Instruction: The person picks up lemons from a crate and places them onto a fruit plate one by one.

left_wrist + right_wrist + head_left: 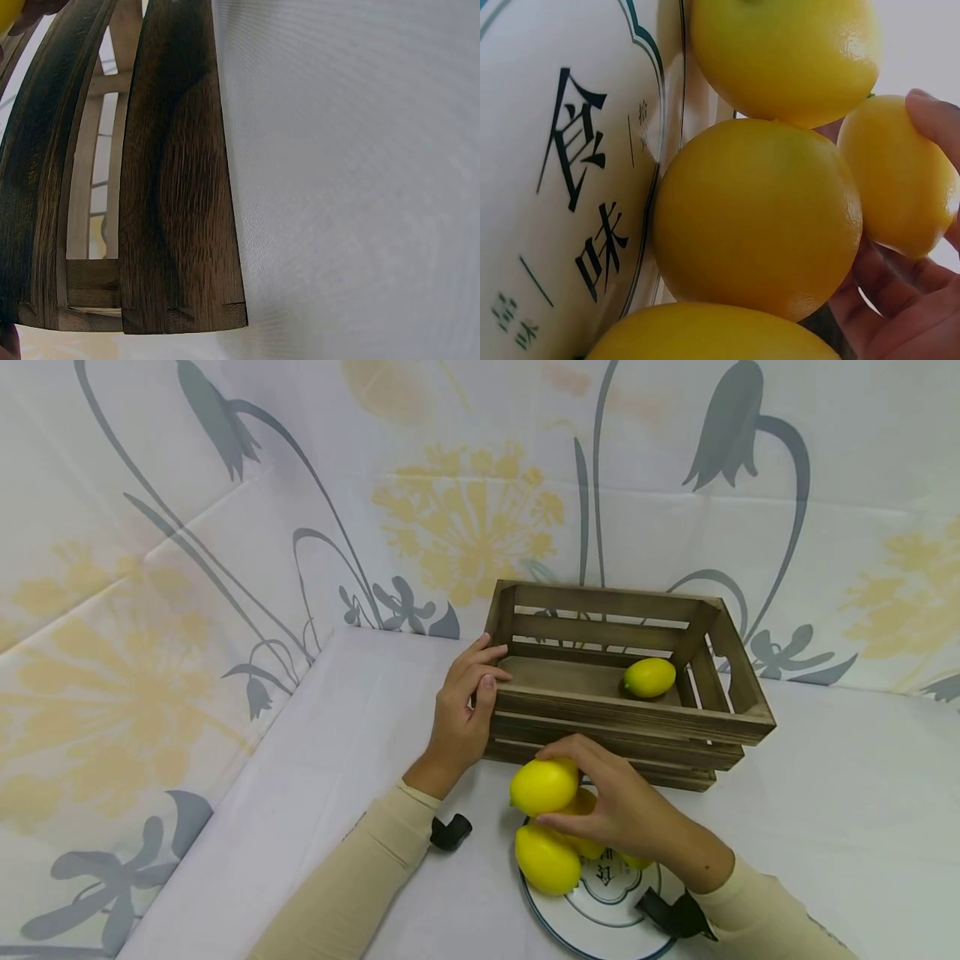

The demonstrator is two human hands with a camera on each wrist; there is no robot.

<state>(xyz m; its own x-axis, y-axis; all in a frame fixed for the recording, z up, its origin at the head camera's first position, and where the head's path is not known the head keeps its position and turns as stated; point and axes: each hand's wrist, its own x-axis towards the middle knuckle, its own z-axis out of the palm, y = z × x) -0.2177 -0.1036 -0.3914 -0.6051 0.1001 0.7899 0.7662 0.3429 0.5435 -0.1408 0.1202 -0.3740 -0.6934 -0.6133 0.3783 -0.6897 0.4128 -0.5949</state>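
One lemon (pixel 543 787) is sitting between the thumb and fingers of the right hand (pixel 611 797), right by the other lemons (pixel 547 860) on the plate (pixel 600 906), while the left hand (pixel 461 710) is gripping the crate (pixel 622 706) near its left corner. That lemon is looking smooth and firm — likely light, slightly slippery — so its fat middle is offering the best hold. The right hand is partly hiding the pile, leaving its count unclear.

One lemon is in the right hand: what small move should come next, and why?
Probably raise the held lemon over the near edge of the crate. The right hand already pinches it in front of that low wall, the left hand is at the crate's left end, the top is open, and another lemon lies inside with room beside it.
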